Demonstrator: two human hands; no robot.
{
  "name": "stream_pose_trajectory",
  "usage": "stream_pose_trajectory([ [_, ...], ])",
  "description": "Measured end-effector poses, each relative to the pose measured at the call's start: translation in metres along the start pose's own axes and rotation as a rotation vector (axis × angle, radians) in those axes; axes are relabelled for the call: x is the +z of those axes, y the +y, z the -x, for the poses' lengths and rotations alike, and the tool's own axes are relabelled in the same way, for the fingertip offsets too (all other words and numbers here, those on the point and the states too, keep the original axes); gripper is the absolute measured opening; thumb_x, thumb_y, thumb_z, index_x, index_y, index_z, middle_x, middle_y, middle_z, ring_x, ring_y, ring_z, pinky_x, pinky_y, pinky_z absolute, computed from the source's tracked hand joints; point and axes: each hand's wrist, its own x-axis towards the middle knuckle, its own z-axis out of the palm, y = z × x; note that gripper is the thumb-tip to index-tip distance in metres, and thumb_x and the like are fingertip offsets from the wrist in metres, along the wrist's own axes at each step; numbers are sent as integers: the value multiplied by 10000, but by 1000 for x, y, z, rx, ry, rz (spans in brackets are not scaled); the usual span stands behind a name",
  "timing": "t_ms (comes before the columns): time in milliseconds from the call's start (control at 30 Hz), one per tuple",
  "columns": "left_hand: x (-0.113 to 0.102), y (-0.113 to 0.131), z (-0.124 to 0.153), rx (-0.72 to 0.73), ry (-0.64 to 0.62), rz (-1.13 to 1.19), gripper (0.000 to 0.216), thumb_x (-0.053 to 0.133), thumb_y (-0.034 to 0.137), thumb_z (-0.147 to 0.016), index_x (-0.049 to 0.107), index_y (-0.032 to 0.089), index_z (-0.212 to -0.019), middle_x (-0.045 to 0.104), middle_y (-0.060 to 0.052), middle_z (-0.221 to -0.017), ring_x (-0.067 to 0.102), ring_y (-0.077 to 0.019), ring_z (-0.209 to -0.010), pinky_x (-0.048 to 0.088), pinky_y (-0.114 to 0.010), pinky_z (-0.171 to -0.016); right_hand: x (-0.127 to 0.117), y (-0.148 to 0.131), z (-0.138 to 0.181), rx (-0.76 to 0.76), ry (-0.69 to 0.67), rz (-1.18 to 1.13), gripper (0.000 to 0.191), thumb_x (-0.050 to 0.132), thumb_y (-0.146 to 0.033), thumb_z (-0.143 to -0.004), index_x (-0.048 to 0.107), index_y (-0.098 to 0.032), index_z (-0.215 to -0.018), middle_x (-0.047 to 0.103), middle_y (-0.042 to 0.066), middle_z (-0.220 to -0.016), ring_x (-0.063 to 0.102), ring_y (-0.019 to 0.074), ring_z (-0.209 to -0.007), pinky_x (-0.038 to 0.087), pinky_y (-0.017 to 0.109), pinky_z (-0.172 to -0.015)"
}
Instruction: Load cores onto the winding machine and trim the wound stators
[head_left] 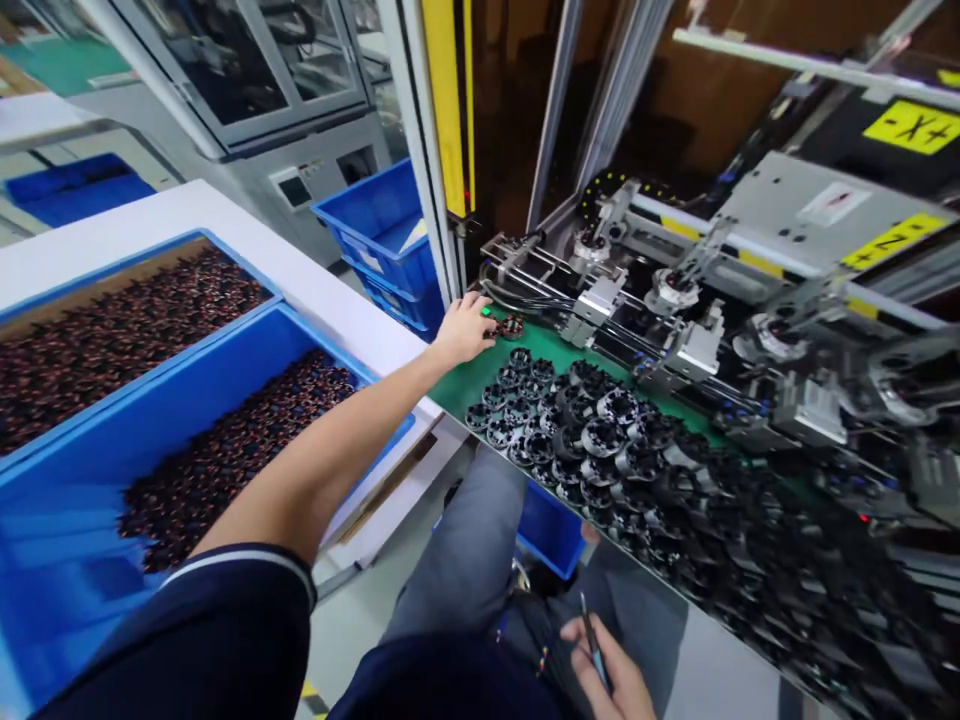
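Note:
My left hand [465, 328] reaches out over the far corner of the green work mat [461, 385], fingers curled next to a small copper-wound stator [512, 325] and a green lit button [486, 311]. Whether the fingers touch the stator is unclear. My right hand [606, 672] rests low by my lap, closed around a thin pen-like tool [593, 642]. Several dark round motor parts [592, 430] lie crowded on the mat to the right of my left hand.
Two blue bins [247, 345] of copper-wound stators stand on the white table at left. More blue crates [382, 230] are stacked behind. A machine with clamps and rails [697, 330] runs along the mat's far side. Another blue bin [551, 525] sits under the bench.

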Motion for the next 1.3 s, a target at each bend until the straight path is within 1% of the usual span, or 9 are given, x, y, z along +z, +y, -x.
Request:
stream_pose_trajectory([
  [133, -12, -4, 40, -22, 106, 209, 317, 812, 498, -1089, 854, 185, -1108, 742, -173, -1549, 608, -391, -1493, 526, -616, -1330, -11, -31, -7, 16, -48, 57, 685, 689, -838, -1087, 947, -212, -1191, 900, 144, -1221, 893, 307, -1167, 704, 291, -1048],
  [267, -34, 38, 132, 44, 202, 747, 533, 755, 778, -1087, 724, 253, -999, 710, -16, -937, 643, -221, -887, 585, -365, -877, 2, -89, -15, -99, 2, -15, 499, 691, -644, -1155, 910, -204, -1069, 855, 95, -990, 842, 218, -898, 688, 271, -870],
  [367, -51, 100, 213, 128, 215, 857, 474, 874, 693, -1052, 700, 262, -960, 685, -14, -932, 642, -210, -897, 567, -361, -845, 14, -128, -18, -249, 126, -229, 304, 713, -449, -1188, 899, -216, -1127, 643, -18, -679, 613, 138, -594, 557, 238, -635],
  [533, -53, 173, 299, 176, 160, 950, 359, 950, 581, -1032, 765, 275, -1064, 788, -60, -1148, 758, -233, -1039, 655, -388, -849, 25, -167, -15, -410, 196, -378, 205, 886, -349, -1102, 906, -307, -1302, 677, -18, -790, 591, 136, -650, 537, 282, -650],
  [700, -43, 186, 320, 182, 224, 916, 358, 956, 595, -1027, 797, 296, -1143, 788, -72, -1175, 782, -248, -1076, 715, -400, -866, 31, -174, -4, -395, 142, -354, 226, 934, -470, -1066, 901, -280, -1185, 657, 9, -795, 602, 170, -684, 555, 324, -641],
  [867, -49, 190, 320, 238, 234, 870, 262, 989, 390, -1011, 776, 288, -1126, 787, -87, -1282, 798, -236, -1062, 735, -396, -869, 37, -169, -4, -301, 251, -453, 298, 910, -576, -1087, 829, -293, -1131, 533, -29, -754, 493, 153, -628, 539, 323, -638],
  [1000, -50, 193, 318, 301, 148, 990, 230, 943, 339, -1025, 733, 269, -1087, 809, -107, -1349, 814, -238, -1088, 733, -391, -876, 33, -162, -6, -328, 92, -564, 214, 886, -507, -1123, 873, -329, -1241, 506, -42, -756, 485, 141, -620, 556, 319, -680],
  [1167, -44, 197, 317, 282, 52, 1136, 295, 972, 404, -1030, 713, 264, -1048, 835, -92, -1288, 838, -238, -1104, 740, -390, -914, 24, -157, -4, -376, 44, -567, 84, 916, -393, -1106, 884, -319, -1130, 554, -22, -783, 548, 151, -719, 510, 297, -688],
  [1300, -37, 195, 320, 260, 172, 944, 236, 919, 438, -1082, 754, 270, -1084, 850, -105, -1366, 847, -252, -1161, 748, -396, -918, 13, -166, -3, -314, -41, -534, 131, 901, -333, -1104, 814, -246, -1060, 552, -31, -805, 516, 124, -711, 497, 282, -703],
])
